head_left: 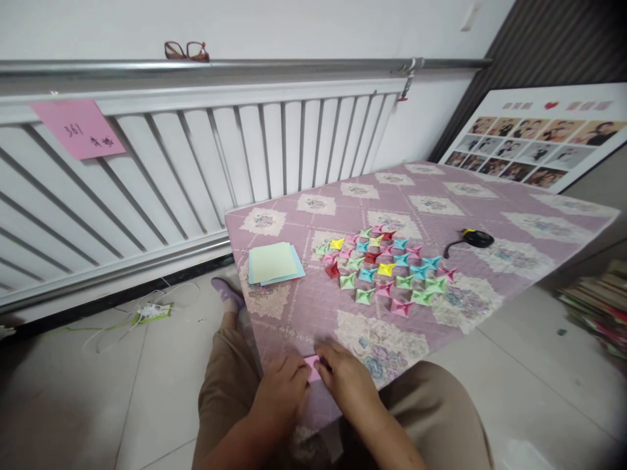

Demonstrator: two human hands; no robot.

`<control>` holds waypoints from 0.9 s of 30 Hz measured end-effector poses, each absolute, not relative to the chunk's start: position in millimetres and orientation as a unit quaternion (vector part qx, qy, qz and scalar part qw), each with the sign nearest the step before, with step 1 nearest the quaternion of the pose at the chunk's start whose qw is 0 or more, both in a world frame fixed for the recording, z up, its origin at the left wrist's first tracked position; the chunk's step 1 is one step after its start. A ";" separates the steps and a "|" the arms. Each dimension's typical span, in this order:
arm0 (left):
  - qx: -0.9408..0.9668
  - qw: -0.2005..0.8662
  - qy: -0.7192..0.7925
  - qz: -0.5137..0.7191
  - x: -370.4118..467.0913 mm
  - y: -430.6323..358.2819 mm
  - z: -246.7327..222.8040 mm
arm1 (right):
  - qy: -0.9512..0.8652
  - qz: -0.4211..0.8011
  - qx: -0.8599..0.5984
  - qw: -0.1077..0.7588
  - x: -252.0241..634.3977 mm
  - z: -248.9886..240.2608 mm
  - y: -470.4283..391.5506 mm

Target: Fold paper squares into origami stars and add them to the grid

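Note:
A small folded piece of pink paper (312,369) lies at the table's near edge, between my two hands. My left hand (283,386) closes on its left side with the fingers bent together. On the right side, my right hand (343,373) holds it with thumb and fingers. The fingers cover most of the paper's edges. Farther up the cloth stand several small folded paper shapes (385,269) in pink, green, blue, yellow and red, set out in rows. To their left sits a stack of square paper sheets (274,263), pale yellow-green on top and blue beneath.
A patterned purple cloth (304,313) covers the table. A black and yellow object with a strap (477,239) lies at the right. Behind are a white radiator (274,150) and glasses (187,51) on a pipe. A power strip (154,313) lies on the floor at left.

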State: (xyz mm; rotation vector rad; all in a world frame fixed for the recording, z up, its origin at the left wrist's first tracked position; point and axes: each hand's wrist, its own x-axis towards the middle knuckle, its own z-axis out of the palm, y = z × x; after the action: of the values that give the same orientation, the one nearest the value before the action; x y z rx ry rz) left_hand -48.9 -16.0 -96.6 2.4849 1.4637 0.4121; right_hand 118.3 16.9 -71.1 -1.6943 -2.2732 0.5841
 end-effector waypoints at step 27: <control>0.868 0.097 0.466 0.138 -64.5 -24.2 -102.0 | -0.757 0.245 -0.592 0.131 110.2 -74.1 28.1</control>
State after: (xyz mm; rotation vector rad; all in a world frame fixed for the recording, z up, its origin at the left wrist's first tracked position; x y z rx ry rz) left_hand -64.5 -24.2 -102.0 2.5716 1.3804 0.4089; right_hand 110.2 28.1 -74.1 -1.7176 -2.1968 0.7112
